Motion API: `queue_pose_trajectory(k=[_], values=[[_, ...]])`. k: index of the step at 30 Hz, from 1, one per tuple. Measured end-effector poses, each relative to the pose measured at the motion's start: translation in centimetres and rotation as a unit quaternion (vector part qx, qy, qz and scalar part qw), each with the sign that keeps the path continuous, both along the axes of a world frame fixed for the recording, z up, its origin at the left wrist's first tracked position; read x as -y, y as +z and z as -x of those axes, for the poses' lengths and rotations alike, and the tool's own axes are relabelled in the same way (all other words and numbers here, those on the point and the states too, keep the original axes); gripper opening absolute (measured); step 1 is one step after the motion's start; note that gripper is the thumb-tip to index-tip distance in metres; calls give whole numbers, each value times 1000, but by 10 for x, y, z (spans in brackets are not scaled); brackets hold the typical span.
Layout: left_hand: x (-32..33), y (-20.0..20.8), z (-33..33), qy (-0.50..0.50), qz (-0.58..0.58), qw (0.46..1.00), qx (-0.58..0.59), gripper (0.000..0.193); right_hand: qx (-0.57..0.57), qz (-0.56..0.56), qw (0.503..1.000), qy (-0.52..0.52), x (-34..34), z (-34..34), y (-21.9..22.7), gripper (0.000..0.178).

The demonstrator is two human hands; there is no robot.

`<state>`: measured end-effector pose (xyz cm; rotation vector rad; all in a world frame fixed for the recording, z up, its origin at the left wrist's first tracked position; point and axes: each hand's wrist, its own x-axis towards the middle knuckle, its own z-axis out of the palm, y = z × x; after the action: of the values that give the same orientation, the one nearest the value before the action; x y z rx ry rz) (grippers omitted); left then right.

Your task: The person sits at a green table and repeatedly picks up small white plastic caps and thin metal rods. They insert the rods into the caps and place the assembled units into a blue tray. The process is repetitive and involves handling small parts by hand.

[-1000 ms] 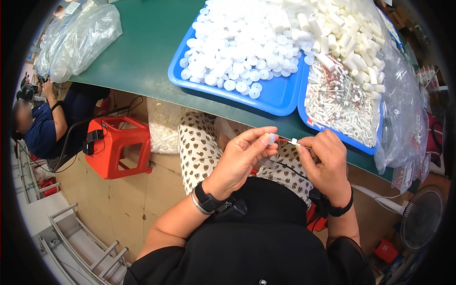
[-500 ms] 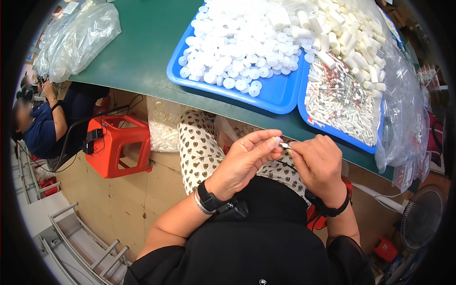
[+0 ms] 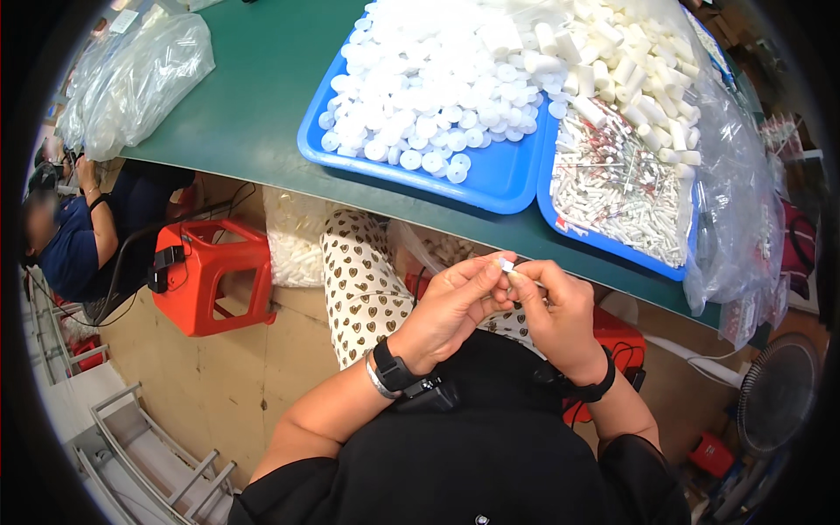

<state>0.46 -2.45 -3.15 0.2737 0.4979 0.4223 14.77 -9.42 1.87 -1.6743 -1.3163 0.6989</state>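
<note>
You had both hands drawn narrow at one small white piece [image 3: 507, 265]: the thumb and forefinger of your left hand [image 3: 451, 306] pinched it, and the fingertips of your right hand [image 3: 560, 319] closed in on it from the other side. The piece was up above your lap, just off the near edge of the worktop [image 3: 254, 96].

With nothing but your trousers [image 3: 359, 271] and the floor [image 3: 227, 385] below, a slip of that fingertip pinch could have dropped it out of easy reach. Pressing at a slant, or too hard, might have flicked it sideways or bent it. The discs [image 3: 437, 96] were heaped against the cylinders [image 3: 643, 79] where the left tray [image 3: 490, 197] met the right tray [image 3: 604, 254], so a careless reach there could have mixed them. The loose small parts [image 3: 604, 210] lay in a tangle, and pulling at one might have dragged others along.

Your fingers covered most of the piece, so you could not have told from this view whether it was one part or two. Glare washed out the top of the discs, and the heaps ran off the upper edge.
</note>
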Motion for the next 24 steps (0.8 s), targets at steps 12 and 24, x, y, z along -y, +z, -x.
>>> queue_pose_trajectory(k=[12,24], values=[[-7,11,5,35,-64,996,-42,32,432,-71,899,-10,-42,-76,29,10],[-12,12,5,33,-55,996,-54,37,414,-19,910,-6,-47,-86,23,7]])
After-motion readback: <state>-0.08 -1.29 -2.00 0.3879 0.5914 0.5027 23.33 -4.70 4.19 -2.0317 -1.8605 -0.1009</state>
